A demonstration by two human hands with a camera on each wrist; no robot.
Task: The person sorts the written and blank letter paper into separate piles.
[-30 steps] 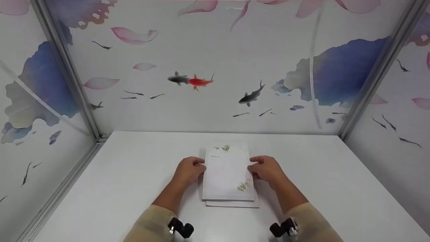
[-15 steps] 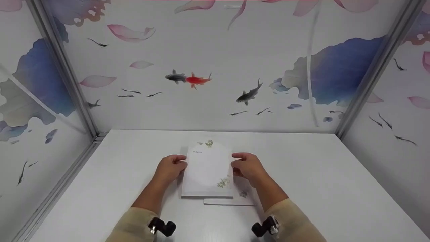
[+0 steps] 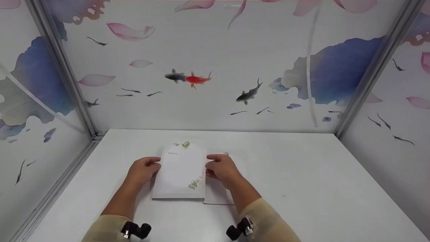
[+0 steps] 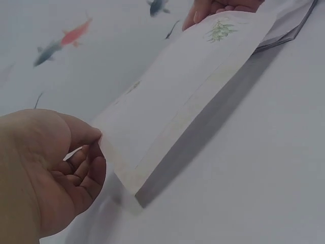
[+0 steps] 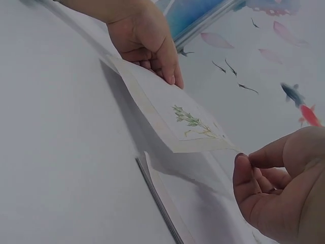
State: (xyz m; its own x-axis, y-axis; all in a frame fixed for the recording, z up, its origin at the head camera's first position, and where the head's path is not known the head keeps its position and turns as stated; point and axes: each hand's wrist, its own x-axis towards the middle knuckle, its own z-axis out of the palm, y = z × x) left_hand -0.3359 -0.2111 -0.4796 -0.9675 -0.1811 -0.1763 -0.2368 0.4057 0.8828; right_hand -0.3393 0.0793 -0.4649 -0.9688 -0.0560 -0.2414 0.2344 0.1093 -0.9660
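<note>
A white sheet of paper with a printed border and green leaf sprigs is held by both hands. At its left edge my left hand pinches it between thumb and fingers. My right hand pinches the opposite edge. Both wrist views show the sheet raised off the table, with a shadow below it and a slight bend. A thin stack of similar printed paper lies beneath and to the right, partly covered by the sheet and my right hand and forearm. Its layered edge shows in the right wrist view.
A white table stretches around the paper on all sides. Behind it rises a wall panel printed with fish and petals. Metal frame posts stand at the corners. Black clamp-like mounts sit at both sleeves.
Both hands have carried the sheet leftward, off most of the stack below. More of that stack now shows on the right, and it has stayed on the table. The camera view shifted slightly.
</note>
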